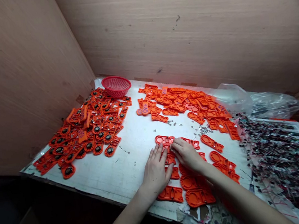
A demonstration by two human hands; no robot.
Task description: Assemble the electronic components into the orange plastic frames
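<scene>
The left hand [155, 169], open with fingers extended, rested over an orange housing [169, 159] at the near centre of the worktable [135, 142]. The right hand [186, 154] had bent fingers at the same housing; whether it gripped a part could not be determined. Disc-fitted housings [97, 128] were piled left, near a red basket [116, 87]; wired components [277, 158] lay right.

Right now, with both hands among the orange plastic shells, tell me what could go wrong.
The right forearm might knock a hollow orange plastic shell off the white tabletop, whose front edge is close. The right hand could scatter the tiny silver metal pieces beyond it. Tangled thin dark wires could snag the right forearm.
</scene>
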